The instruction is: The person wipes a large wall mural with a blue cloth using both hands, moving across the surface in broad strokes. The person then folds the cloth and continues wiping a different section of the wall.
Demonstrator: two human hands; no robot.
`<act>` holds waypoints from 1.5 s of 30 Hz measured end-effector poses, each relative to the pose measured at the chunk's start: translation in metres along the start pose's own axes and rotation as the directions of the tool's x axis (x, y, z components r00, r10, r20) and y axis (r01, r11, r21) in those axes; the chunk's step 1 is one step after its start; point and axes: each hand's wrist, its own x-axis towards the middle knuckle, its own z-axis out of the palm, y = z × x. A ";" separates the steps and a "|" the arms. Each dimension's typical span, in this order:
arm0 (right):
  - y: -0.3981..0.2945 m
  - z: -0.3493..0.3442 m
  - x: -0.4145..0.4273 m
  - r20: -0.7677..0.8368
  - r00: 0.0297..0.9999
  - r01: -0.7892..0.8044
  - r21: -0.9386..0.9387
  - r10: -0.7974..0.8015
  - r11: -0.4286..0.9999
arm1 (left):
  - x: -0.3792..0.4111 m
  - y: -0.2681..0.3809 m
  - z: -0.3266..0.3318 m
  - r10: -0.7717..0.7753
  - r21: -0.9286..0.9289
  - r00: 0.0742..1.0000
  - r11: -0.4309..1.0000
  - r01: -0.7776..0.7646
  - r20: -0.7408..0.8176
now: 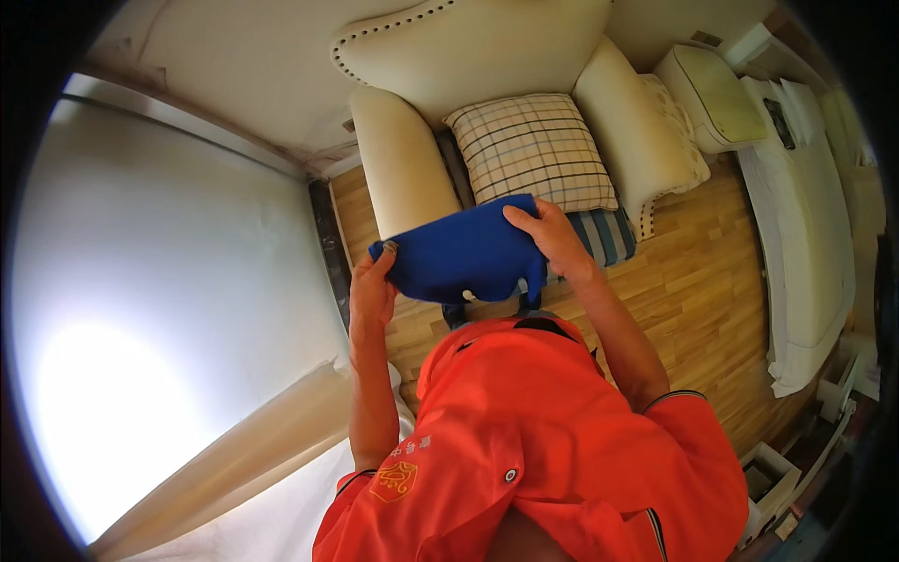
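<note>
A blue cloth (456, 249) is stretched between my two hands, in front of my body. My left hand (372, 288) grips its left end, the thumb lying on top. At the upper right corner my right hand (551, 235) pinches the cloth, thumb also on top. The lower edge hangs unevenly, and a loose strip dangles near the right end. Behind the cloth stands a cream armchair (463, 53) with dark studs along its back. A checked cushion (530, 151) leans on its seat, above a blue and grey striped seat cover (604, 235).
To the left is a large pale, brightly lit panel (175, 246) with a beige curtain (260, 435) below it. A white-covered bed or bench (801, 232) runs along the right, holding a dark object (778, 123). Wooden flooring (702, 295) lies between. Open drawers or boxes (772, 471) are lower right.
</note>
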 end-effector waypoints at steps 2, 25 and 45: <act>-0.006 0.001 -0.003 0.051 0.999 -0.008 0.082 0.004 0.997 | 0.003 -0.006 0.003 0.032 0.019 0.996 0.999 -0.031 -0.081; -0.002 0.013 -0.018 0.091 0.995 -0.056 0.261 0.033 0.964 | -0.008 -0.061 -0.027 0.082 -0.616 0.976 0.785 0.061 0.201; -0.012 0.074 -0.082 0.620 0.783 0.151 -0.128 -0.040 0.980 | -0.011 -0.030 0.105 0.157 -0.341 0.957 0.938 -0.066 0.246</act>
